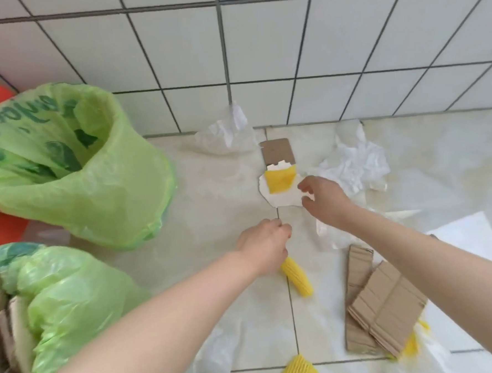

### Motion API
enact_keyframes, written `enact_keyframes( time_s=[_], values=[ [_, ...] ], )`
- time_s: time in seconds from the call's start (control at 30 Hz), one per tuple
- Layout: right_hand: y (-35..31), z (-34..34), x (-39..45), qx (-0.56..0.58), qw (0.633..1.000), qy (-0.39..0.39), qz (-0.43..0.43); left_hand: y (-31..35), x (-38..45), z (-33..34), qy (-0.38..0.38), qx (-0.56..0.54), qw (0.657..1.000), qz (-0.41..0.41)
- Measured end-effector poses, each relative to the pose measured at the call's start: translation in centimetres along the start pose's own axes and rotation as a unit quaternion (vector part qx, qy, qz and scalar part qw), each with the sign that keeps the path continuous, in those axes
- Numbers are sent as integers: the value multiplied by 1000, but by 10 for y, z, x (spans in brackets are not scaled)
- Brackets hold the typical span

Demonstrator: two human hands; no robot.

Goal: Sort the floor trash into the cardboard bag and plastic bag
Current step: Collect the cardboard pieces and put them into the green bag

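White wall tiles met a pale tiled floor (210, 188) strewn with trash. At nine o'clock stood an open green bag (74, 173) that seemed to hold plastic; at seven o'clock a second green bag (61, 287) held cardboard. The left hand (264, 247), at centre, gripped a yellow foam sleeve (298, 279), fingers curled round its upper end. The right hand (323, 197), fingers spread and holding nothing, hovered just beside a white scrap (280, 197) bearing a yellow piece (280, 180) at twelve o'clock. Brown cardboard (386, 304) lay at four o'clock and crumpled clear plastic (355, 162) at two o'clock. Risk: the loose yellow piece might slide off when lifted, and mixed material could land in the wrong bag.
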State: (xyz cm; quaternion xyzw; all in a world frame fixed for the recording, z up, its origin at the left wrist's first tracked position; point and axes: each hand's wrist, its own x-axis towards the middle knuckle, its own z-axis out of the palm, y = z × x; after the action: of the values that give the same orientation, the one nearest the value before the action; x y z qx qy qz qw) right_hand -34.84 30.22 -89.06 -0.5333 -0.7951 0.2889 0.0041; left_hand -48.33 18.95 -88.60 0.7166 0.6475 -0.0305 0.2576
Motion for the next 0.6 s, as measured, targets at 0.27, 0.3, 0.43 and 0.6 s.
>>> enact_keyframes(
  time_s=[0.27, 0.3, 0.43, 0.6],
  values=[
    [15, -25, 89, -24, 999, -4, 45, 5, 89, -12, -6, 30, 998, 52],
    [16, -26, 98, -23, 998, -2, 52, 2, 96, -9, -7, 43, 996, 76],
    [16, -25, 126, -62, 998, -9, 11, -11, 117, 1, 1, 83, 987, 141],
    [21, -14, 143, -115, 987, -83, -72, -27, 112, 10, 27, 139, 988, 60]
  ],
)
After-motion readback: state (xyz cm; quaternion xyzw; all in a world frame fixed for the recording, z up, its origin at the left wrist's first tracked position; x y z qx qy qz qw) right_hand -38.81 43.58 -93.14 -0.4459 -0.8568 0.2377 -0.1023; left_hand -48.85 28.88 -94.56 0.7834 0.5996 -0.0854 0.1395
